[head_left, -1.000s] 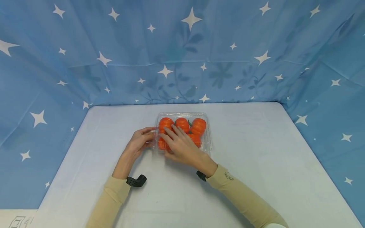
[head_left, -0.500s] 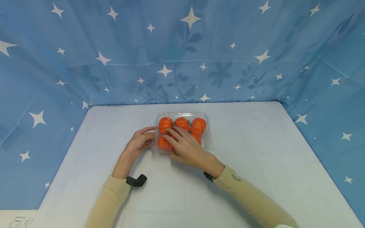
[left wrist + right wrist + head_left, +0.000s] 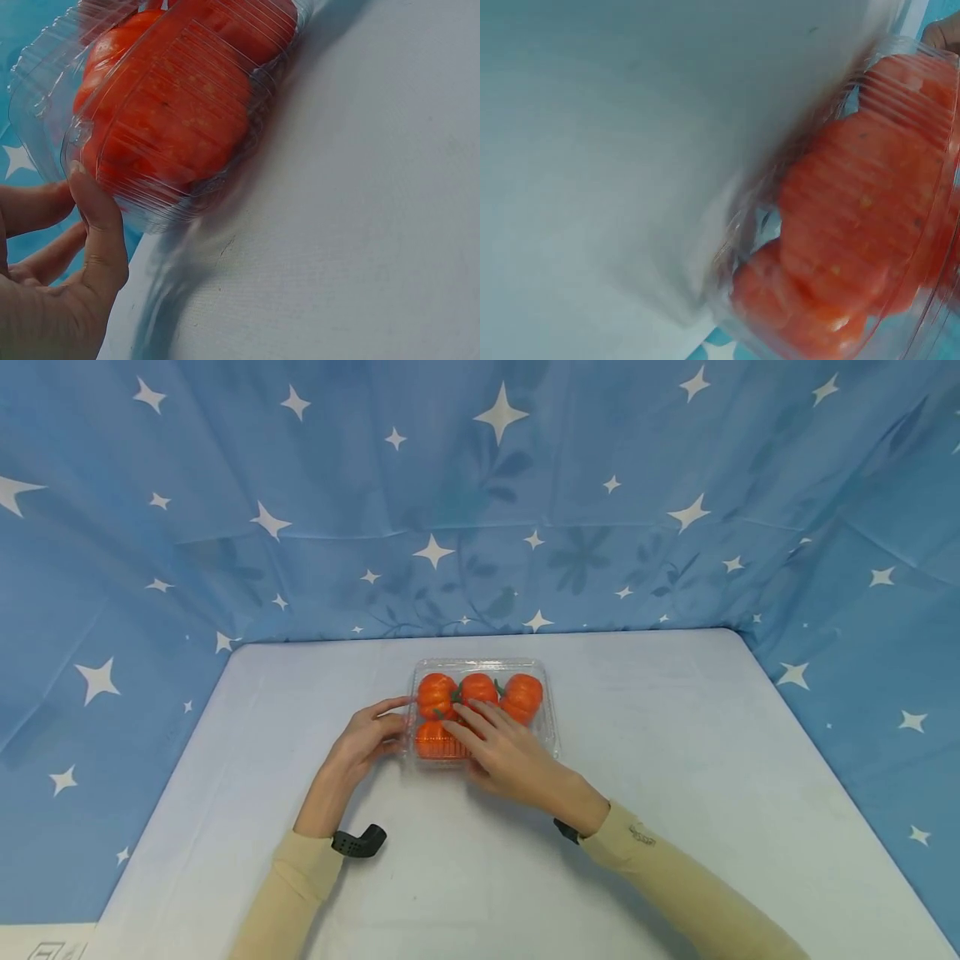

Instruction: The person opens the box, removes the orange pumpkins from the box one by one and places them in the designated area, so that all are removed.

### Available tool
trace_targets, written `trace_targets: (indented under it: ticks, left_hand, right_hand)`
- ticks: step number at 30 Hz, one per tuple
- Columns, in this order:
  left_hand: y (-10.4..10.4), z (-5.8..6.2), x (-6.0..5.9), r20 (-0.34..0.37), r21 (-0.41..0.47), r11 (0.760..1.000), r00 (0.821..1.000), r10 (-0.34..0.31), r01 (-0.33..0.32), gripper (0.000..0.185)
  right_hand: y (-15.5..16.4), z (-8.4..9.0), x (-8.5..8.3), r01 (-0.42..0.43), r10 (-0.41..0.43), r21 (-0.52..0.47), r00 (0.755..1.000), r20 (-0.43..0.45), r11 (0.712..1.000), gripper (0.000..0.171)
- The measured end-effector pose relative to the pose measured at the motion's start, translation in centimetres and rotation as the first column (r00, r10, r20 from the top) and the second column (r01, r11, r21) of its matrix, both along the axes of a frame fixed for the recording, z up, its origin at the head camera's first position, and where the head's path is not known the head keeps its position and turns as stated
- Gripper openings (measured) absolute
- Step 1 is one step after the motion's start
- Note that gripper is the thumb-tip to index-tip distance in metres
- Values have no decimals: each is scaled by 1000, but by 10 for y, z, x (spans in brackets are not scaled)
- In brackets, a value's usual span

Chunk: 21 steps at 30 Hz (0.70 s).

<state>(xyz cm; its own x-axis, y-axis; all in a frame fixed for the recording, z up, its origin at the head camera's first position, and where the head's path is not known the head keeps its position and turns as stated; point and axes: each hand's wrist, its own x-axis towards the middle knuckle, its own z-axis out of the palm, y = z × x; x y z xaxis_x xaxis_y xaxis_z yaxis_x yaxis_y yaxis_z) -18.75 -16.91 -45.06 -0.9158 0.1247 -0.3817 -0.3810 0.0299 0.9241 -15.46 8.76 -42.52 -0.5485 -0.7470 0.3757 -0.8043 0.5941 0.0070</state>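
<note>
Both hands work at a clear plastic clamshell box [image 3: 546, 693] of small orange pumpkins [image 3: 437, 693] sitting toward the far middle of the white table [image 3: 675, 760]. Left hand [image 3: 365, 739] holds the box's left side, thumb [image 3: 97, 225] pressed against the ribbed corner, fingers lightly curled behind it. Right hand [image 3: 510, 756] lies flat on the lid with fingers spread, covering the near right pumpkins. Blue star-printed cloth [image 3: 225, 485] hangs behind and at both sides.
</note>
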Motion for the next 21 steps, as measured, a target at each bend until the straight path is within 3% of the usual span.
trace_targets:
  ticks: [8,21]
  left_hand:
    - [0,-1,0,1,-1,1000,1000,-7,7,48]
    - [0,-3,0,17,37,999,1000,16,-17,47]
  right_hand:
    - [16,2,3,24,-24,14,999,29,1000,66]
    - [36,1,4,30,-30,1,1000,-8,1000,69]
